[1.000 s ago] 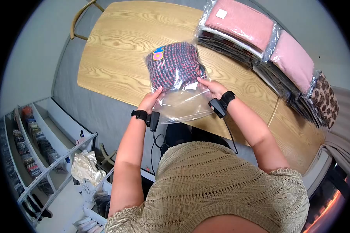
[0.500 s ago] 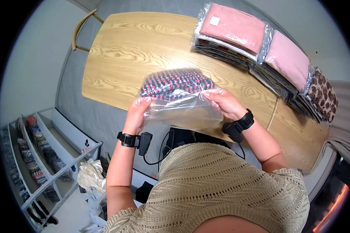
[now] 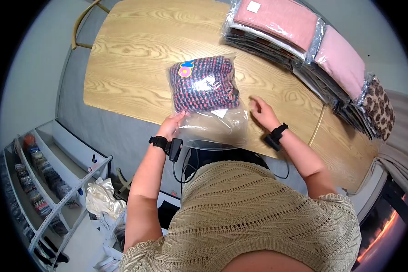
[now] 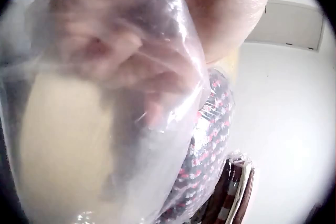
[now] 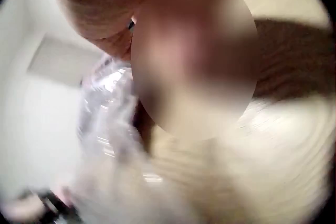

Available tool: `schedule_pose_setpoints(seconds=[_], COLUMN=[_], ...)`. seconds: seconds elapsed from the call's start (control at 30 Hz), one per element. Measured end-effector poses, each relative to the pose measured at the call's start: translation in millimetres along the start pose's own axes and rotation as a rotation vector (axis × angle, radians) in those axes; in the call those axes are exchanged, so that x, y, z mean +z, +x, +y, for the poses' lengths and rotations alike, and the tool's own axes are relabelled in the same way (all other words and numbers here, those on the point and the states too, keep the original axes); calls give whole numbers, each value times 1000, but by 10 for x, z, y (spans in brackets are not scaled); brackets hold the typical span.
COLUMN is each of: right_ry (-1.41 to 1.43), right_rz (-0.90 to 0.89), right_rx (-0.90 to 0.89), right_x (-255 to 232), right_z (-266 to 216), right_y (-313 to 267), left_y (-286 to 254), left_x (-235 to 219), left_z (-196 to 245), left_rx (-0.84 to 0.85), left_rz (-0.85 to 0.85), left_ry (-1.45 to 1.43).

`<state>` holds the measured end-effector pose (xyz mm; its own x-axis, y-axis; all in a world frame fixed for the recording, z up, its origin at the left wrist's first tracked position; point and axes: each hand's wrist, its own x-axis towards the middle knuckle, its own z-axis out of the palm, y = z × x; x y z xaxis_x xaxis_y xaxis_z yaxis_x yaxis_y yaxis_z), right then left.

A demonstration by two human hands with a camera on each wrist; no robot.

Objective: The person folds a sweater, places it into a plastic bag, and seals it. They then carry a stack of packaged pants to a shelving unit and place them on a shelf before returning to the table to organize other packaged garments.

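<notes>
Pinched at its left edge by the left hand (image 3: 171, 124), thumb on top and fingers bent behind the plastic, a clear bag (image 3: 213, 130) lies out in front of the person, over the near side of the wooden table (image 3: 136, 54). Whether it rests on the wood or is held just above it, I cannot tell. Inside is a dark knitted bundle (image 3: 204, 95) flecked with pink, a bright patch (image 3: 186, 70) facing up and a white tag (image 3: 220, 113) at its near edge. The right hand (image 3: 264, 113) is off the bag, just beside its right edge, fingers loosely bent around nothing.

As far as it shows, the knit is fully in the bag; the slack plastic towards the person is neither folded nor tucked, and whether that end is sealed cannot be made out.

Further off, at the far right of the table, are bagged stacks topped by a rose-pink cloth (image 3: 276, 22), a paler pink one (image 3: 341, 56) and a leopard-print one (image 3: 378, 109).

Half a second earlier, both hands gripped the bag and it was tilted, the patch out of sight; now it faces up, and only the right hand has let go.
</notes>
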<state>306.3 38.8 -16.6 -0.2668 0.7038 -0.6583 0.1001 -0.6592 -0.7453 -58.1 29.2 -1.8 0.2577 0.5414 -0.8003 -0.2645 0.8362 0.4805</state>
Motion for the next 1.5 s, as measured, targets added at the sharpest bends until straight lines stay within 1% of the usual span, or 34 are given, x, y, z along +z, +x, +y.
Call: schedule_pose_setpoints(seconds=[0.03,0.07,0.1,0.17,0.2,0.23,0.3,0.33,0.37,0.4,0.43,0.5,0.53,0.57,0.63,0.7,0.77,0.8,0.83,0.9,0.97,1.0,1.03,1.07,1.1,1.13,1.17,1.2,1.23,1.27,1.3,1.37,1.43,1.5], right_ry=[-615,-1230,-1229,-1412,-1467,-1461,-1422,-1505,-1501,-1493,-1485,-1478,-1459,-1441,-1439,-1438,-1422,-1425,-1402,-1383,-1267,-1267,-1165,-1063,-1065,-788,-511,-514,-452,-391,-394,-185,-200,-213], right_rz=[168,335,333,88,62,60,-19,-20,-22,-39,-55,-71,-78,-86,-86,-83,-95,-97,-99,-111,-151,-150,-177,-202,-195,-180,-166,-165,-178,-192,-191,-141,-124,-109], right_rx=[-358,-719,-718,-837,-887,-886,-996,-955,-955,-927,-898,-893,-890,-886,-874,-859,-848,-842,-835,-827,-783,-787,-760,-733,-739,-610,-479,-486,-463,-440,-446,-282,-298,-313], right_x=[11,20,35,104,163,208,272,272,274,277,272,261,266,271,277,284,284,284,282,249,190,171,156,138,150,168,178,173,175,168,193,245,239,271], right_z=[-70,-130,-145,-149,-152,-145,-136,-141,-148,-171,-194,-209,-197,-183,-177,-166,-152,-159,-175,-173,-150,-137,-125,-107,-126,-149,-171,-169,-173,-176,-217,-263,-241,-254], right_y=[-84,-134,-131,-90,-59,-11,91,114,121,119,115,100,101,103,96,101,101,97,92,88,121,149,182,203,214,235,248,275,314,345,332,282,285,274], left_y=[-13,-26,-56,-119,-132,-120,-76,-14,49,36,6,-154,-264,-316,-368,-275,-166,-146,-133,-141,-200,-203,-201,-162,-129,-92,-58,-96,-117,-52,-71,-104,-100,-76], left_x=[13,22,50,120,136,115,14,-161,-386,-455,-492,-522,-482,-477,-485,-390,-311,-254,-221,-171,-171,-212,-247,-292,-293,-306,-345,-295,-255,-312,-286,-221,-261,-347], left_z=[20,51,90,140,148,137,100,30,-43,-42,-94,-229,-197,-187,-141,-151,-133,-109,-80,-23,33,43,57,12,-20,-33,-21,82,169,144,182,231,231,252], left_rx=[-3,-48,-94,-115,-132,-136,-139,-142,-119,-94,-94,613,976,975,1186,1226,1359,1346,1344,1242,1238,1140,1046,1051,934,808,815,586,361,405,412,386,399,276], left_rz=[2,23,43,67,90,94,48,52,8,-37,-35,419,616,615,245,224,134,91,93,-30,-35,-65,-93,-93,-32,21,21,50,78,99,100,48,27,10], left_ry=[0,32,63,85,108,109,158,159,255,350,350,819,1396,1399,1977,1980,1969,1936,1927,1853,1814,1737,1659,1664,1314,965,968,859,744,725,725,359,366,404])
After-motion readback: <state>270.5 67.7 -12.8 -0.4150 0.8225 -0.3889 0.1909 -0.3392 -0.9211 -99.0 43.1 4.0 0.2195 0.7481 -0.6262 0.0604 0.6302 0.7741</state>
